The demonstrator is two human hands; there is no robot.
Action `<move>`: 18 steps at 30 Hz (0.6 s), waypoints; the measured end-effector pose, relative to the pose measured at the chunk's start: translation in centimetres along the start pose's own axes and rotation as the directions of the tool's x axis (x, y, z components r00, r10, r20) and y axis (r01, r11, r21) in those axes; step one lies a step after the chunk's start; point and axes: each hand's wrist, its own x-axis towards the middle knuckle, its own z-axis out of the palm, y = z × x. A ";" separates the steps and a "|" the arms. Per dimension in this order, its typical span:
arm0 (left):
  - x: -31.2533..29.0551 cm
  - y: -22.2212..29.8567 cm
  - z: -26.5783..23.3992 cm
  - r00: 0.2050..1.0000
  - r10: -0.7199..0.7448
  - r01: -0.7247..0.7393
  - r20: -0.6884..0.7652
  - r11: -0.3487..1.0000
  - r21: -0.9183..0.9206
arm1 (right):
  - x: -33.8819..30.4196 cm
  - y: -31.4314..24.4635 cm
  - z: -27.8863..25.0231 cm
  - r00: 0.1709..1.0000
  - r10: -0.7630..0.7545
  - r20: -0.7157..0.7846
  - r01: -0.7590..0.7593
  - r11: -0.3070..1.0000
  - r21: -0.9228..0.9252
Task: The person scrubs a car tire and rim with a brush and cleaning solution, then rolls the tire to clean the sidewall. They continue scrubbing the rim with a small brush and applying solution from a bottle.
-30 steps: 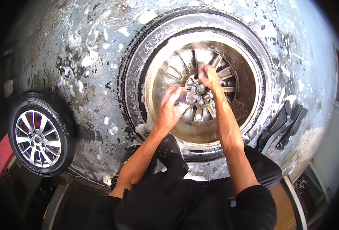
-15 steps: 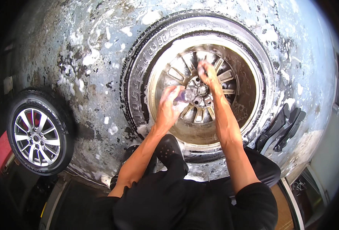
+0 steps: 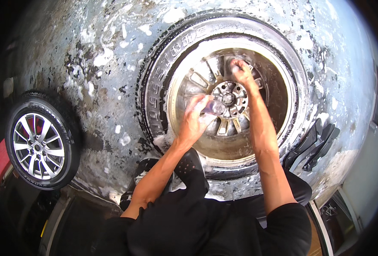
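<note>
A large wheel lies flat on the floor in front of me, its soapy black tyre (image 3: pixel 148 102) around a brown-stained metal rim (image 3: pixel 231 145). My left hand (image 3: pixel 193 118) is closed around a small clear, purplish bottle-like thing (image 3: pixel 215 107), held over the spokes left of the hub (image 3: pixel 228 100). Beyond the hub, inside the rim, my right hand (image 3: pixel 242 72) is closed, fingers curled at the far spokes. Motion blur hides what it grips, a dark smear showing beside the fingers.
At the left stands a second wheel (image 3: pixel 38 147) with silver spokes, close to a red thing (image 3: pixel 0 162). Black plastic parts (image 3: pixel 312 145) lie on the floor right of the tyre. White foam spots the worn blue-grey floor (image 3: pixel 103 98). My shoe (image 3: pixel 189 164) is near the tyre's front edge.
My right hand has shifted slightly right and toward me along the far spokes. The left hand and its bottle-like thing have moved a little to the right. The view has shifted slightly.
</note>
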 end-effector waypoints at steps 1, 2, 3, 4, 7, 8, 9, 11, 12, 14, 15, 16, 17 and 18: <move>-0.4 -0.3 0.0 1.000 -0.014 0.014 -0.021 1.000 0.018 | 0.2 -0.5 -0.2 0.958 0.162 0.238 -0.188 0.978 0.091; -0.8 -0.7 -0.1 0.999 -0.026 0.028 -0.040 0.999 0.035 | 0.0 -0.9 -0.6 0.877 0.278 0.392 -0.329 0.942 0.068; -0.6 -0.8 -0.1 0.999 0.007 -0.005 -0.043 0.998 0.056 | 1.1 -1.0 -1.3 0.912 0.259 0.317 -0.233 0.965 -0.118; -0.6 -0.8 -0.1 0.999 0.009 -0.007 -0.036 0.999 0.049 | 2.0 -1.1 -2.0 0.940 0.240 0.242 -0.160 0.937 -0.310; -0.8 -0.9 -0.1 0.999 -0.010 0.012 -0.048 0.999 0.033 | 0.3 -4.2 -0.6 0.992 0.020 0.123 0.011 0.970 -0.243; -0.7 -0.9 -0.2 0.999 -0.017 0.019 -0.047 0.999 0.029 | -0.1 -4.3 -0.7 0.971 0.000 0.240 0.047 0.981 -0.189; -1.1 -1.0 -0.2 0.998 -0.037 0.038 -0.056 0.999 0.017 | -0.1 -5.3 -1.1 0.931 0.136 0.339 -0.042 0.962 -0.270; -1.2 -0.8 -0.2 0.998 -0.033 0.034 -0.058 0.999 0.015 | 1.6 -6.5 -1.8 0.934 0.261 0.246 -0.119 0.872 -0.476; -0.5 -0.3 -0.2 1.000 -0.008 0.008 -0.030 1.000 -0.001 | 1.9 -5.9 -2.6 0.969 0.231 0.092 -0.152 0.842 -0.518; -0.3 0.1 0.0 0.999 -0.038 0.037 -0.019 0.999 -0.034 | 0.8 -3.8 -1.1 0.995 0.098 -0.023 -0.100 0.946 -0.308; 0.3 0.1 0.2 0.999 -0.036 0.037 0.020 0.998 -0.053 | -0.2 -1.7 -1.3 0.997 0.075 0.021 -0.069 0.977 -0.201; -0.2 -0.1 0.0 0.999 -0.048 0.048 -0.013 0.999 -0.026 | -1.6 -3.9 -0.9 0.990 -0.061 0.126 0.092 0.963 -0.252; -0.6 -0.3 -0.3 0.997 -0.060 0.060 -0.045 0.998 0.000 | -0.7 -6.3 -0.5 0.911 0.307 0.276 -0.182 0.899 -0.398; -0.6 -0.2 -0.4 0.998 -0.047 0.048 -0.042 0.999 0.018 | -0.3 -7.5 -0.8 0.946 0.283 0.161 -0.192 0.884 -0.426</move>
